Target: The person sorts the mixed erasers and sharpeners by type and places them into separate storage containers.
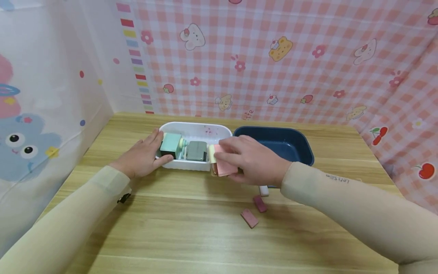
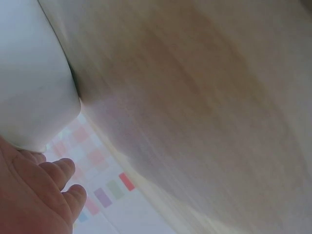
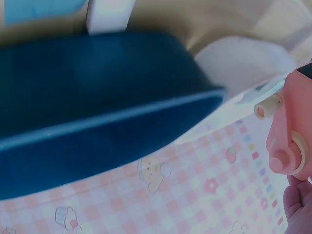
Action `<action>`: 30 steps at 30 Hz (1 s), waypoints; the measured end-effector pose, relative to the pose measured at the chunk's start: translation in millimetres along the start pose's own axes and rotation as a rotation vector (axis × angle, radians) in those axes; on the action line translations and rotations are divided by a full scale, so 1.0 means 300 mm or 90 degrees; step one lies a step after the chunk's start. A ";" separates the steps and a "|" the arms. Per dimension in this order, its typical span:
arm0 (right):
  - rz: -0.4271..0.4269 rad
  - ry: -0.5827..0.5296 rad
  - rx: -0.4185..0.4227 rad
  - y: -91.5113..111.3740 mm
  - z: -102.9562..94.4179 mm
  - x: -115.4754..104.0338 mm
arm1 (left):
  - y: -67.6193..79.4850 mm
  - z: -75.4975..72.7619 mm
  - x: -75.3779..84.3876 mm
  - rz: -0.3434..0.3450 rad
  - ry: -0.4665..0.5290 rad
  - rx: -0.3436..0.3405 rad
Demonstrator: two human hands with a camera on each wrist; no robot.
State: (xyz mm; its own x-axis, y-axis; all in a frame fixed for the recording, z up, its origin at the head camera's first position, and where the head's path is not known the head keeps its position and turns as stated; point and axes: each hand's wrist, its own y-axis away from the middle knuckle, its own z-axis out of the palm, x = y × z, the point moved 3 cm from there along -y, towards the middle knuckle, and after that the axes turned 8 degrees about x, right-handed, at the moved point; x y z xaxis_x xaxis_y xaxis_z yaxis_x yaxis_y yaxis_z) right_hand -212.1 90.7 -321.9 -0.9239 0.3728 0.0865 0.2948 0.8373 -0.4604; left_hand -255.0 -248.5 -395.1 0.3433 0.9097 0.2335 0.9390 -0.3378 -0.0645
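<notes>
My right hand (image 1: 253, 160) grips a pink crank pencil sharpener (image 1: 225, 163) above the right end of a white bin (image 1: 191, 165). In the right wrist view, the crank on the pink pencil sharpener (image 3: 297, 122) shows, with a few fingertips (image 3: 292, 202) below it. Inside the white bin lie a mint-green crank sharpener (image 1: 171, 144) and a grey boxy one (image 1: 196, 151). My left hand (image 1: 143, 154) rests against the bin's left end, its fingers fairly straight and its thumb at the front rim. The left wrist view shows that hand (image 2: 36, 195) beside the white bin wall (image 2: 36, 73).
A dark blue bin (image 1: 284, 142) stands right of the white one, partly behind my right hand. Two pink eraser-like blocks (image 1: 249, 218) and a white block (image 1: 264, 190) lie on the wooden table (image 1: 178, 228) in front. A checked cloth (image 1: 260, 83) hangs behind the table.
</notes>
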 end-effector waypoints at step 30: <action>0.121 0.058 -0.195 -0.131 0.111 0.114 | 0.003 0.002 -0.002 -0.007 0.000 0.001</action>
State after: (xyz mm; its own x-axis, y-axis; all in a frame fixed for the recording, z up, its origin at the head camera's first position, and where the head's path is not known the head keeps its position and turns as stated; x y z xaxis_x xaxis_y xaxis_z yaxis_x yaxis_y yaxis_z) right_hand -263.3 57.3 -330.2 -0.8238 0.5560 0.1101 0.5315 0.8253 -0.1906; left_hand -254.3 -249.2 -395.8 0.3336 0.9130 0.2348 0.9425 -0.3280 -0.0639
